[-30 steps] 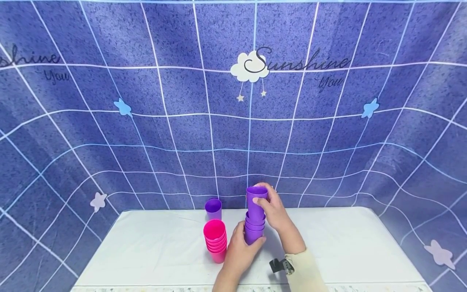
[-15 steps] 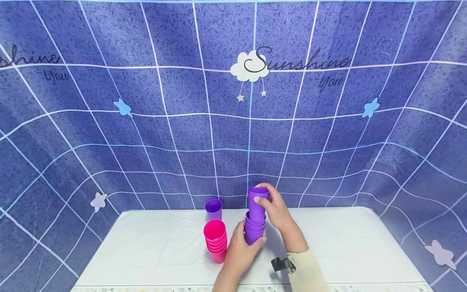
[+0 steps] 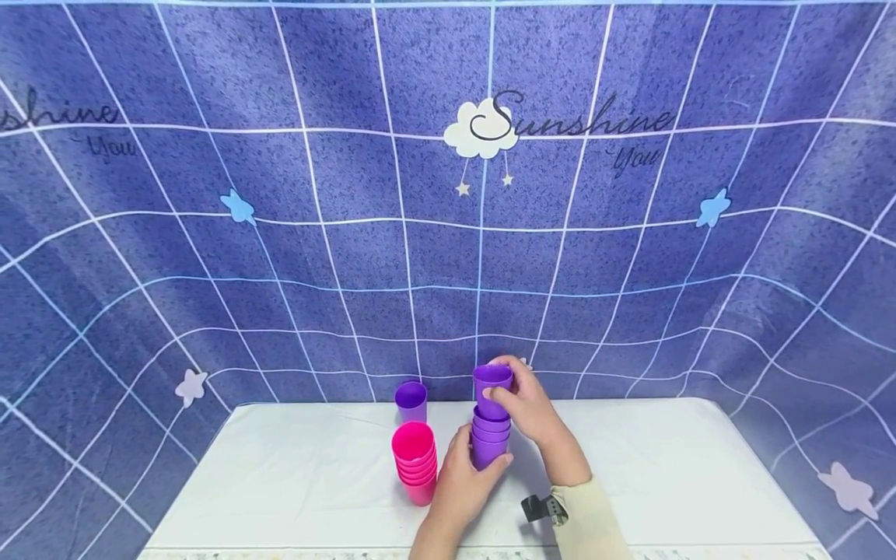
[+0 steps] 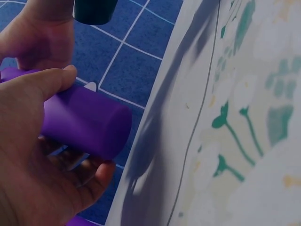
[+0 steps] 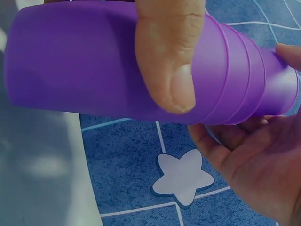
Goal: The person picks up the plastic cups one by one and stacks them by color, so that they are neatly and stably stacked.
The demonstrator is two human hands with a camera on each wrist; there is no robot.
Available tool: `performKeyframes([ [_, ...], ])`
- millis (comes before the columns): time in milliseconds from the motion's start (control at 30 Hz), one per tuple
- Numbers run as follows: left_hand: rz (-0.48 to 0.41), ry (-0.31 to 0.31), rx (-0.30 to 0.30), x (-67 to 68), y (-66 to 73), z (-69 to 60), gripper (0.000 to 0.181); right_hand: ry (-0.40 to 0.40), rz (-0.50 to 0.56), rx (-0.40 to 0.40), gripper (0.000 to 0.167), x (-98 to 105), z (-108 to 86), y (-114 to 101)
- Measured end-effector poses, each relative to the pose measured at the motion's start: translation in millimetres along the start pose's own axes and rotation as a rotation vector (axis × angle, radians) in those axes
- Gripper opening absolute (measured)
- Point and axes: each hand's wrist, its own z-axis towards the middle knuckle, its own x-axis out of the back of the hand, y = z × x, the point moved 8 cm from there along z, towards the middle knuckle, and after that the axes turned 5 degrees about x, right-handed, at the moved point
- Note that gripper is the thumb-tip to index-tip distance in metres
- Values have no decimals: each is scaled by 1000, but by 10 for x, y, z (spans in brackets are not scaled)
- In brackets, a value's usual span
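In the head view my left hand (image 3: pixel 458 486) grips the bottom of a stack of nested purple cups (image 3: pixel 490 449), held upright. My right hand (image 3: pixel 532 408) holds another purple cup (image 3: pixel 483 383) by its upper part, thumb across the near side. That cup's lower end sits inside the top of the stack. Several rims line up beneath it in the right wrist view, where the left hand (image 5: pixel 263 162) curls round the far end. The left wrist view shows the smooth base of the bottom cup (image 4: pixel 91 125) between thumb and fingers.
Left of the hands stands a stack of nested pink cups (image 3: pixel 414 463), close to the left hand. Behind it is a single purple cup (image 3: pixel 411 400), mouth up. A blue gridded cloth (image 3: pixel 350 257) rises behind the white tabletop (image 3: pixel 294 467). A black strap device (image 3: pixel 544 509) hangs at the right wrist.
The right hand has lowered slightly, and the upper purple cup has slid further down into the stack. The left hand, the pink stack and the lone purple cup stay in place.
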Motion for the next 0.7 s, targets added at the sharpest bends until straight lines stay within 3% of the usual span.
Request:
performKeyframes([
  [333,-4,-3,-4,-11,-3,7,73,-97,-28,10,42,-45,-31,9],
  [700,1,-11,-4,-18,-27,6,73,-337,-12,10,40,-176,-92,45],
])
